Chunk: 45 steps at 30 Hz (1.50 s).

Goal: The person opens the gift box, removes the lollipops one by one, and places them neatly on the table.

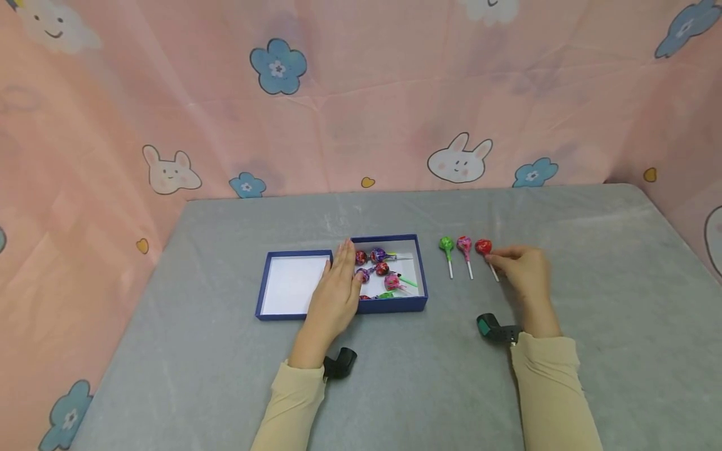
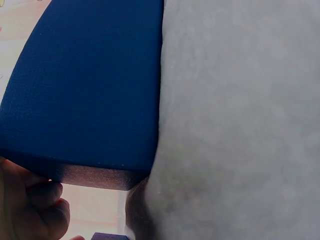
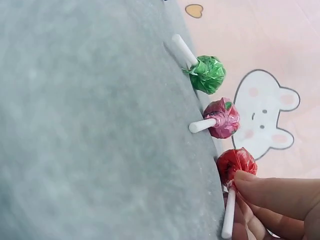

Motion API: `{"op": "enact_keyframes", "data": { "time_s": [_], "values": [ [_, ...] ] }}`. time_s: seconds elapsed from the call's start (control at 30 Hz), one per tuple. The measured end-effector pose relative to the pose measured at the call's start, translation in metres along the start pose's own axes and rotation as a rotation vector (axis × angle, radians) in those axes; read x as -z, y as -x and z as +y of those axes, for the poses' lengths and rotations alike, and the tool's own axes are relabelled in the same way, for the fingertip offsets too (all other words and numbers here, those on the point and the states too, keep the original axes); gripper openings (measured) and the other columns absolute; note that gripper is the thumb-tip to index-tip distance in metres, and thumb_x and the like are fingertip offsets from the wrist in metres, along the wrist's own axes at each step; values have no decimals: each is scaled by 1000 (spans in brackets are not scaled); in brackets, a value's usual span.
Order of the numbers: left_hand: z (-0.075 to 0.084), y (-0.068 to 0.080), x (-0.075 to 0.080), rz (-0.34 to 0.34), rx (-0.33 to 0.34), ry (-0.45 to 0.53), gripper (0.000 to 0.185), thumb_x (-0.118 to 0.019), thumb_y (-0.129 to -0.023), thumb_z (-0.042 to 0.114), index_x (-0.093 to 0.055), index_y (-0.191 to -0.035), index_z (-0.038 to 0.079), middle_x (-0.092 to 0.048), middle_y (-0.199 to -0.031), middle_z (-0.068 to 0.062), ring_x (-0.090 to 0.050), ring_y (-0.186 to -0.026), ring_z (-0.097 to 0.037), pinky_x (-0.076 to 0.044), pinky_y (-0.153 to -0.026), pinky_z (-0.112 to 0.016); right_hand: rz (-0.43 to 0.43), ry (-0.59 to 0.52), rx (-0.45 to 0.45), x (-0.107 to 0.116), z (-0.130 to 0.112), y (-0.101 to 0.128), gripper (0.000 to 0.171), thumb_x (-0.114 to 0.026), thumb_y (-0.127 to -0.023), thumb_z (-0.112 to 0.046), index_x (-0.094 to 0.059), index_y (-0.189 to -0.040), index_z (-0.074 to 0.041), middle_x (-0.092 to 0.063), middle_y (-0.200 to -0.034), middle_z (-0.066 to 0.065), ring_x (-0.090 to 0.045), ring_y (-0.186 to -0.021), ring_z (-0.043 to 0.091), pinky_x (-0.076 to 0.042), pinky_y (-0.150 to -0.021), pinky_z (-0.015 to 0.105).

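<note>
while the right hand [image 1: 524,270] pinches the white stick of the red lollipop [image 1: 483,247] just under its wrapped head, fingertips [image 3: 260,187] closed on it and the sweet lying on the grey table [image 1: 564,376], it looks like it is being lined up with the pink lollipop [image 1: 464,244] and green lollipop [image 1: 446,244] just beyond the fingertips, all three heads away from the person and sticks pointing back, in a neat row; the left hand [image 1: 337,291] lies flat with straight fingers across the blue box [image 1: 395,305], probably to steady it, more wrapped lollipops [image 1: 379,269] sitting just past its fingertips and the empty white half under its palm side; no writing or brand can be read on the wrappers or the box
</note>
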<state>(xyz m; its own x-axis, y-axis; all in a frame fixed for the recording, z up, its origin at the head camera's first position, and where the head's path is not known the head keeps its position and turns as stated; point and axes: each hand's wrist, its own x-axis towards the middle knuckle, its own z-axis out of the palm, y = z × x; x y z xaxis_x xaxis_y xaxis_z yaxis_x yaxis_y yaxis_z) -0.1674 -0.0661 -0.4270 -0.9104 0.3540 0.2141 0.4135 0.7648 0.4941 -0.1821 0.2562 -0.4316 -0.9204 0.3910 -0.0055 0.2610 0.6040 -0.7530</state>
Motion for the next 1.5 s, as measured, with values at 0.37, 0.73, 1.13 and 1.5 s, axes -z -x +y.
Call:
{"op": "enact_keyframes", "data": {
  "time_s": [0.37,0.73,1.13,1.5],
  "values": [
    [-1,0,0,13,-3,12,54,-35,-103,23,-20,-148,-3,-19,-153,-14,-19,-141,-27,-16,-113,-47,-105,40,45,3,0,-1,27,-70,-83,-17,-71,-95,8,-68,-75,6,-52,-62,7,-43,-52,20],
    [-3,0,-1,12,0,9,54,-35,-103,23,-20,-148,-4,-19,-153,-14,-18,-141,-26,-17,-112,-48,-139,68,94,5,-2,-1,28,-70,-83,-16,-71,-94,9,-69,-76,9,-52,-67,12,-42,-54,21],
    [-3,-1,-1,1,-8,10,54,-35,-103,23,-20,-148,-3,-18,-154,-14,-15,-142,-23,-16,-113,-48,-190,78,81,23,-11,4,32,-67,-86,-19,-69,-98,10,-69,-76,8,-55,-65,7,-44,-58,25],
    [-2,-1,-1,-12,12,9,55,-36,-102,22,-19,-148,-2,-17,-154,-12,-14,-142,-21,-15,-113,-46,-482,-35,215,21,-52,21,30,-71,-85,-25,-70,-101,1,-66,-88,7,-55,-78,24,-48,-65,32]
  ]
}}
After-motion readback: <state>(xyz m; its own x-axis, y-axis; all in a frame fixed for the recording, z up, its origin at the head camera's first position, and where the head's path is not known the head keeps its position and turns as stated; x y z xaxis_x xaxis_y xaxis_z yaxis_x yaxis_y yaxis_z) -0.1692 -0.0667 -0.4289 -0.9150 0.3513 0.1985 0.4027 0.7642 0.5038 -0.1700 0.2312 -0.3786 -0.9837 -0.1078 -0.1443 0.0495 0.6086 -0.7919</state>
